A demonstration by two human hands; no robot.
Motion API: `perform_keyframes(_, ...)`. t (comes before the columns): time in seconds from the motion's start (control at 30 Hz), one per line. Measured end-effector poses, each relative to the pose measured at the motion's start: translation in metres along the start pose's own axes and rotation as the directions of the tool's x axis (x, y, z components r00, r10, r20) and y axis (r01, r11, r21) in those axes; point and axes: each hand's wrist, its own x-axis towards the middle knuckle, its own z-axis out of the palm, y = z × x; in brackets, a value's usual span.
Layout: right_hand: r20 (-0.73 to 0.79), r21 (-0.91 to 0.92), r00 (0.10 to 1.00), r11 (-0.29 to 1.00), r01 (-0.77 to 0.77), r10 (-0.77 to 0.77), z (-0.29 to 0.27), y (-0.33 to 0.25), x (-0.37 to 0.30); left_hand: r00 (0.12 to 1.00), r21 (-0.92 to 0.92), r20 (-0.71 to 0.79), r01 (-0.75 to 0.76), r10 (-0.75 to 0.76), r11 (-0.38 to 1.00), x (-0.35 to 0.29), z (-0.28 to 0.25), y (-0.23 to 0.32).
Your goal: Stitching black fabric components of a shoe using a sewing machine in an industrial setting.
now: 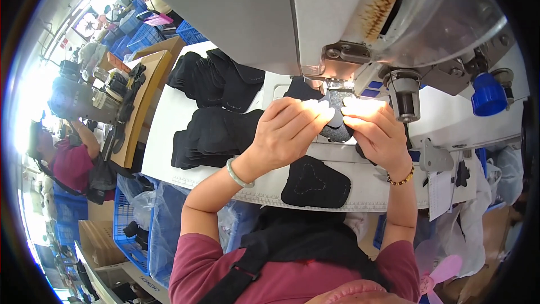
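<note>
Under the lit needle area of a sewing machine [337, 59] lies a curved, speckled dark-grey and black fabric piece [336, 130]. My left hand [289, 132] grips its left side with fingers bunched together near the presser foot. From the other side, my right hand [378, 132] pinches the right edge, fingertips brightly lit. Another black fabric piece [301, 89] shows behind my left fingers. Close to the table's front edge lies a flat black piece [316, 183] with a pale stitched outline. Strong light washes out the fingertips and the exact grip.
Two stacks of black cut pieces, a far stack [216, 81] and a nearer stack [211, 138], lie on the white table [160, 155] at left. A blue crate [126, 236] stands below. A blue knob [488, 94] juts from the machine. At far left, a person [70, 160] works at another machine.
</note>
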Motion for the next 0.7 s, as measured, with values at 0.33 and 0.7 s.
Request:
perform_keyframes(0.33,-0.005,-0.065,1.000,0.998,0.022,-0.022,0.006,-0.002,0.006,0.999,-0.054,0.031,0.012,-0.011,0.998,0.003,0.002,-0.017)
perform_keyframes(0.7,0.001,-0.284,1.000,0.959,-0.020,0.021,0.020,-0.026,0.009,0.984,-0.339,-0.054,0.142,-0.170,0.930,-0.002,0.021,-0.030)
